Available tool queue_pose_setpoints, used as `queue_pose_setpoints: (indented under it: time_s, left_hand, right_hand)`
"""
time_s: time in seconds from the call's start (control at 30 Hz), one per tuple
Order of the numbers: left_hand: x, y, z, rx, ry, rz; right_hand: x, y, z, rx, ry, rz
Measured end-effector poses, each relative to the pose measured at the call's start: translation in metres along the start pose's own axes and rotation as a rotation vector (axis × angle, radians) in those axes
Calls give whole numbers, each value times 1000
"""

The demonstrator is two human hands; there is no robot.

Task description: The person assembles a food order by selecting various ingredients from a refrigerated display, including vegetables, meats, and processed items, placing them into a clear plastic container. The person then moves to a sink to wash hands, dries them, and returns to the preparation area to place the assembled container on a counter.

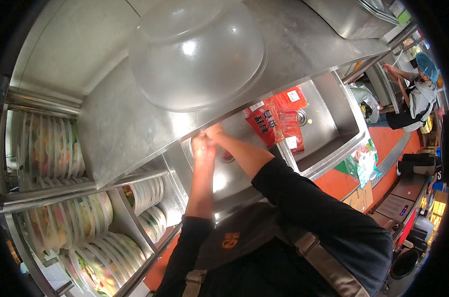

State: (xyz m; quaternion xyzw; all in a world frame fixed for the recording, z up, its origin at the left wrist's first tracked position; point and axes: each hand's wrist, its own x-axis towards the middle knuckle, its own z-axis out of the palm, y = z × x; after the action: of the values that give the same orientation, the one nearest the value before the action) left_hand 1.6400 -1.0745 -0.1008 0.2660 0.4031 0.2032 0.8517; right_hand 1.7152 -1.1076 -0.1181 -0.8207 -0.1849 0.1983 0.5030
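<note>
Right now the left hand (203, 147) and right hand (215, 132) are pressing together over the sink (234, 173), holding nothing I can see, half hidden by the shelf (120, 123) where a clear bowl (197, 52) is sitting upside down, probably draining.

One clear upturned bowl (197, 52) sat on the steel shelf (115, 123) — two sink basins (328, 114), two red packets (276, 116), two hands (207, 143) together.
</note>
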Motion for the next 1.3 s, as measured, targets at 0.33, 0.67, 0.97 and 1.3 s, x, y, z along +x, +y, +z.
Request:
queue_pose_setpoints:
  time_s: [0.33,0.67,0.97,1.3]
  left_hand:
    - [35,3,-16,121,54,-79]
    - [31,5,-15,446,-66,40]
    - [42,8,-20,138,-346,-324]
    - [58,3,-28,1214,-199,685]
  right_hand:
    - [-21,-10,-20,-253,-116,-475]
    - [-28,-29,-42,-452,-267,-446]
    - [-54,-16,-19,203,-178,-160]
    - [-74,-18,-25,1366,-271,344]
